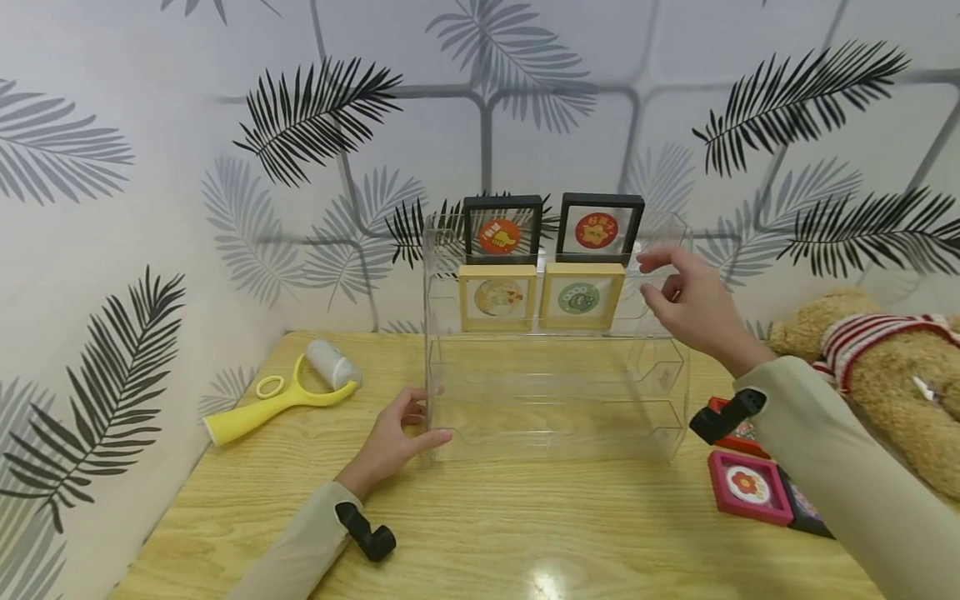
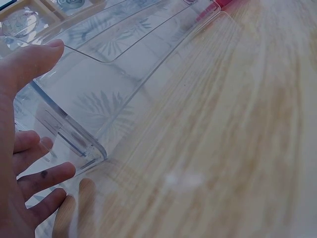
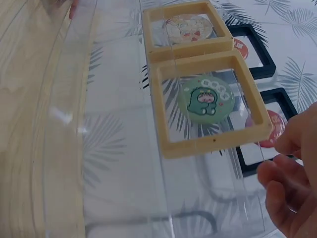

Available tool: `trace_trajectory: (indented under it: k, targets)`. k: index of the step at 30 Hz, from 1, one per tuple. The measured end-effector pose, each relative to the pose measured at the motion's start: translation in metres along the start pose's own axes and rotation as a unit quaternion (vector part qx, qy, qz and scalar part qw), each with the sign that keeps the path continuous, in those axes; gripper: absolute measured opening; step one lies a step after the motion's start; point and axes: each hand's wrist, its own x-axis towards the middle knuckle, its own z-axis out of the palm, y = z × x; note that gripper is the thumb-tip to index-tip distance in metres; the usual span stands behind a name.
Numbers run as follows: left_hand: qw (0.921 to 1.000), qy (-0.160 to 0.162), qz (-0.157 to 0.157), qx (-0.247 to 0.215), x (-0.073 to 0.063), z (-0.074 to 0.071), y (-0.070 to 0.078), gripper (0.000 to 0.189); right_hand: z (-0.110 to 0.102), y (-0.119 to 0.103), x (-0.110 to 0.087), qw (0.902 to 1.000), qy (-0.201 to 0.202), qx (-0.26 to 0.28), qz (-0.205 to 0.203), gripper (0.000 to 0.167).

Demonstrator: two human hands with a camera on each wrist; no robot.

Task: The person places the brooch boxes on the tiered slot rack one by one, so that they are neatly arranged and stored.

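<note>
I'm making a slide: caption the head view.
Left hand at the side of a clear tiered rack, right hand near its four small frames.

Your left hand [image 1: 397, 435] low, thumb spread from bent fingers, left forearm [image 1: 306, 537] angled up from below, your right hand [image 1: 693, 307] higher, fingers curved near the thumb, right forearm [image 1: 832, 467] slanting inward.

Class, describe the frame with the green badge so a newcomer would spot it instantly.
Find the clear tiered rack on the wooden table. In the head view, two black frames stand above two yellow frames there. Choose the right-hand yellow one, the only frame on the rack holding a green badge.
</note>
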Motion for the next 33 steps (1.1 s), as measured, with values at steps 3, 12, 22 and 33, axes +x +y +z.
trace_trajectory:
  k: [3,12,22,33]
  targets:
    - [1.0000,0.001,-0.002,-0.001,0.000,0.000,0.000,0.059,-0.005,0.004,-0.010,0.9992,0.039,-0.001,0.012,0.023]
    - [0.9999,-0.003,-0.010,-0.005,0.000,0.002,0.000,0.057,-0.023,0.020,-0.047,0.9970,0.053,0.000,0.055,0.021]
    - [0.9999,0.000,-0.016,0.002,-0.002,0.001,0.007,0.058,-0.021,0.057,-0.084,0.9900,0.046,0.031,0.130,0.027]
    - [0.9999,0.002,-0.011,0.011,-0.001,0.000,0.000,0.057,-0.023,0.099,-0.109,0.9811,-0.103,-0.025,0.162,0.030]
